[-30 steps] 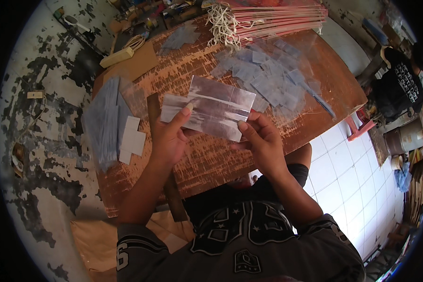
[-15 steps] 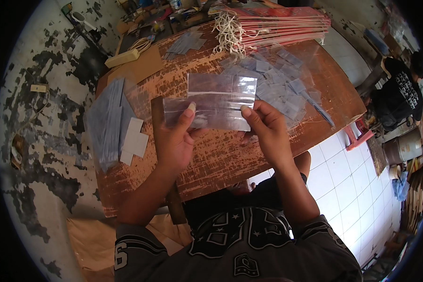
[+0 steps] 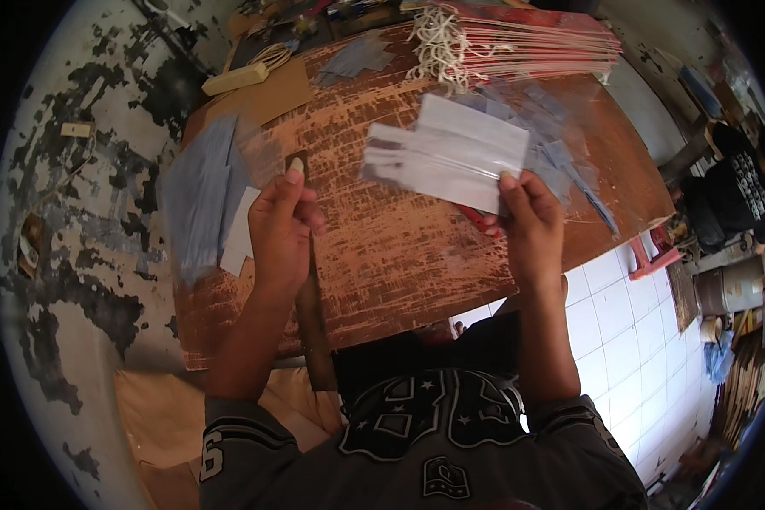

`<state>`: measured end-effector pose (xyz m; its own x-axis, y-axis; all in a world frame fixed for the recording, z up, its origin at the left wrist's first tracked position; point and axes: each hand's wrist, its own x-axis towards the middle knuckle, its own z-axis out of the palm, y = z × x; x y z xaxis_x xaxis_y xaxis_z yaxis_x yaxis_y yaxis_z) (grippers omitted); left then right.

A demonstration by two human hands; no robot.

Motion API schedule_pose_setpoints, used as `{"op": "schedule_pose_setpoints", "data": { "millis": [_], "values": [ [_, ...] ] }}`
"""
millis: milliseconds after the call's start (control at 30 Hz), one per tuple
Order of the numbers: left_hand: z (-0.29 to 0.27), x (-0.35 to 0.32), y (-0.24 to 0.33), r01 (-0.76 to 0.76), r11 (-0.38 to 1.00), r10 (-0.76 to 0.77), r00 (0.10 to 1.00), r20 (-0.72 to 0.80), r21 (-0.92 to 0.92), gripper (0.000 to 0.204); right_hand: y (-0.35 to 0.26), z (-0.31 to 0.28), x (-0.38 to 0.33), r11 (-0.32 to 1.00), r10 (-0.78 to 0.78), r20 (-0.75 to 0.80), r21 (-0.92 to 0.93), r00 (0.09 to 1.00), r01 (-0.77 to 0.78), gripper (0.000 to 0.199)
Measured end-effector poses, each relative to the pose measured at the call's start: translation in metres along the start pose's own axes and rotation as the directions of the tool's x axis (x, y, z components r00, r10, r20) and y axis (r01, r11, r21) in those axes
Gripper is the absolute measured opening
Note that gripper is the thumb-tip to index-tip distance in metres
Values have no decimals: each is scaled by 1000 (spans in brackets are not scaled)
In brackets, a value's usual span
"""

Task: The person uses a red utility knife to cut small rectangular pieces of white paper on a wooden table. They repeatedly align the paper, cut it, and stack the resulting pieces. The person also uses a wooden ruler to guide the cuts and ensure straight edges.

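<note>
Clear plastic bags (image 3: pixel 450 153) now gripped by right hand (image 3: pixel 527 225) alone
Left hand (image 3: pixel 280 229) let go, loosely curled and empty above worn wooden table (image 3: pixel 382 255); stack lifted higher than before

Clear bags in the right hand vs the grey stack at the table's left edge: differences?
The clear bags are held up in the right hand; the grey stack lies flat on the table. The bags look see-through and glossy, the stack dull grey. Both are thin, flat sheets.

The clear plastic bags (image 3: pixel 450 157) look thin and glossy (light glints off them); the wooden bench (image 3: pixel 399 255) is rough, its finish worn patchy.
</note>
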<state>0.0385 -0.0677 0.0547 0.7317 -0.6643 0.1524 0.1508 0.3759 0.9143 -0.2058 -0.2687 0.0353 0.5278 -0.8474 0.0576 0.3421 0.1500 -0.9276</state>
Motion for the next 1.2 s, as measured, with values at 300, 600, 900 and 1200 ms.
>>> {"op": "schedule_pose_setpoints", "data": {
  "millis": [300, 600, 900, 1200],
  "values": [
    [-45, -120, 60, 211, 778, -175, 977, -119, 592, 32, 21, -55, -17, 976, -16, -154, 213, 988, 49, 13],
    [-91, -238, 41, 642, 582, -671, 726, -150, 500, 26, 21, -58, -30, 980, 92, -191, 192, 977, -55, 24],
    [-86, -258, -6, 731, 645, -708, 681, -187, 221, 26, 26, -36, -35, 980, 124, -75, 163, 989, -110, 23],
    [-74, -274, -47, 527, 836, -501, 846, -181, 152, 22, 38, -30, -49, 972, 151, -17, 183, 988, -145, 19]
  ]
}}
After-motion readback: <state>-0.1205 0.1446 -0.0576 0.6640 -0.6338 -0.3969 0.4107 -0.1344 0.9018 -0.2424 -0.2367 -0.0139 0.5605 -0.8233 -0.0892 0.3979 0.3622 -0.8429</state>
